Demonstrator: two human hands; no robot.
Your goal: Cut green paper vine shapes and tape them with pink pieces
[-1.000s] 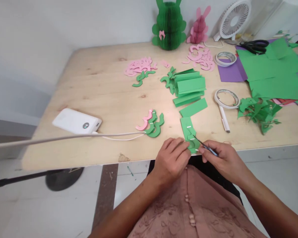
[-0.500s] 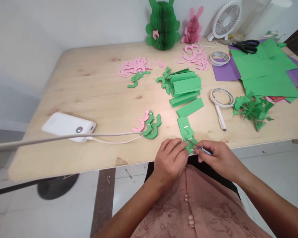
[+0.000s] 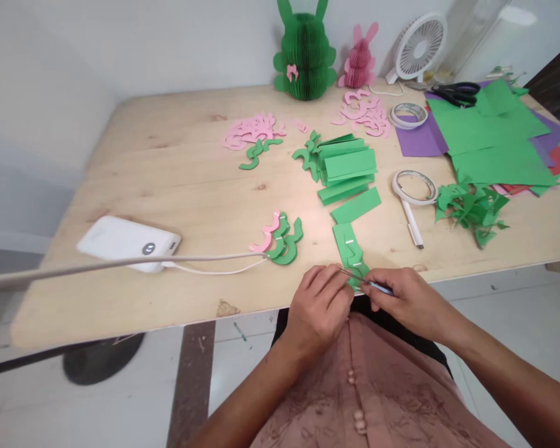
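At the table's near edge my left hand point(image 3: 321, 303) is closed, its fingertips pressing on the lower end of a green paper strip point(image 3: 350, 246) that carries small white tape pieces. My right hand point(image 3: 404, 300) is closed in a pinch on thin tweezers point(image 3: 364, 282). Their tip reaches left across the strip's lower end, close to my left fingertips. The bottom of the strip is hidden under my fingers.
Green folded strips point(image 3: 348, 167), green and pink cut-outs point(image 3: 280, 238), tape rolls point(image 3: 413, 186), green scraps point(image 3: 470, 208), coloured sheets point(image 3: 490, 134) and scissors point(image 3: 455, 93) lie about. A white power bank point(image 3: 128, 242) with a cable sits left. Paper rabbits point(image 3: 304, 53) and a fan point(image 3: 417, 46) stand behind.
The tweezers' tip has swung lower and leftward over the strip toward my left fingers. The view has shifted slightly; both hands stay at the strip's lower end.
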